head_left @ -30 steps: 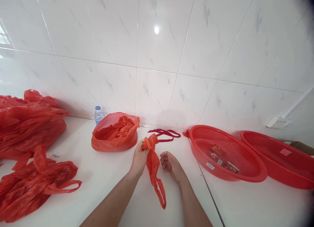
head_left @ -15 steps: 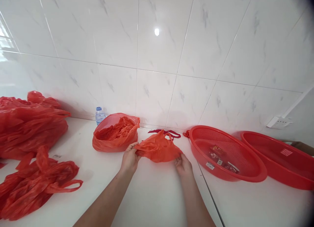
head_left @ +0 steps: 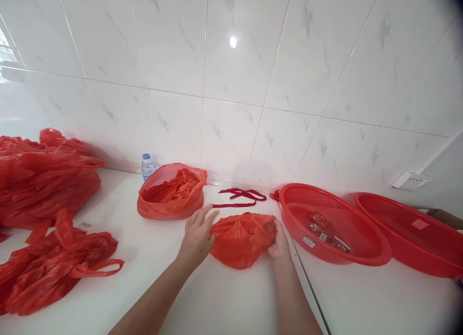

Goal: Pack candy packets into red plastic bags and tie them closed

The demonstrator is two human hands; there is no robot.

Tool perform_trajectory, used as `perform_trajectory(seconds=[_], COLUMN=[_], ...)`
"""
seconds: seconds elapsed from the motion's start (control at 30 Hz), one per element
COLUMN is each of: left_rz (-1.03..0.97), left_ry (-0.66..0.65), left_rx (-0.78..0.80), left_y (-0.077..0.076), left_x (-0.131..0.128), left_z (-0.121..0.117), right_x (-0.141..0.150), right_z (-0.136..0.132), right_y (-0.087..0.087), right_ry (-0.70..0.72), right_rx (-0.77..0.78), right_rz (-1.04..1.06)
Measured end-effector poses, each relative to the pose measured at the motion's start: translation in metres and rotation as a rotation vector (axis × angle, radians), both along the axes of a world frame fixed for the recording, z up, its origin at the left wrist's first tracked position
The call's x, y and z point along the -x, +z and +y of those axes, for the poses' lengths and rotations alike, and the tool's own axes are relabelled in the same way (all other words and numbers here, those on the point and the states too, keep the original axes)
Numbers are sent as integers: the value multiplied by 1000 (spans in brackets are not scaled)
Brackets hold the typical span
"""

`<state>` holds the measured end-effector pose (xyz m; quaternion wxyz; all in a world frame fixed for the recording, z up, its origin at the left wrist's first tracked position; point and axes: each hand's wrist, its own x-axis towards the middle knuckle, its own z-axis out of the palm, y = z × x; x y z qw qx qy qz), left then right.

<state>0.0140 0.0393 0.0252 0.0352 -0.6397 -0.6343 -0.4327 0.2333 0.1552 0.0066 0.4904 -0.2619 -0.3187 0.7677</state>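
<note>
A red plastic bag (head_left: 242, 241) is spread in front of me, low over the white table, its mouth facing the wall and its body puffed out toward me. My right hand (head_left: 280, 241) grips the bag's right edge; some of its fingers are hidden by the film. At the left edge, my left hand (head_left: 197, 236) has its fingers stretched and apart, the thumb close to or touching the film. Just behind lies a loose dark red ribbon (head_left: 235, 204). Left of it, a wide-open red bag (head_left: 170, 212) contains crumpled orange-red plastic.
A red perforated basket (head_left: 300, 229) with small printed packets stands to the right, beside another red basin (head_left: 405, 238). A water bottle (head_left: 148, 167) is against the tiled wall. Heaped red bags (head_left: 43, 180) and a crumpled red bag (head_left: 61, 272) fill the left side.
The bag has come down and nearer to me, and now looks fuller and opened out. My left hand has let go of its corner and spread its fingers. More of the ribbon shows.
</note>
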Motion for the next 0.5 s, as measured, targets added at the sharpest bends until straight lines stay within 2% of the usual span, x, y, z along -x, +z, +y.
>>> perform_trajectory(seconds=[0.07, 0.13, 0.23, 0.33, 0.43, 0.5], left_rz=[139, 122, 17, -37, -96, -183], left_ry=[-118, -182, -178, -117, -71, -64], left_rx=[111, 222, 333, 356, 339, 327], left_y=[1, -1, -5, -7, -7, -8], left_x=[-7, -14, -21, -24, -26, -28], left_z=[-1, -2, -3, -5, -6, -6], right_x=[6, 11, 11, 5, 4, 10], right_z=[-5, -8, -8, -12, -32, -55], right_y=[3, 3, 6, 20, 45, 59], right_ry=[18, -7, -176, -375, -547, -523], right_rx=[2, -31, -83, -101, -318, -575], right_rz=[-5, -95, -284, -384, -545, -713])
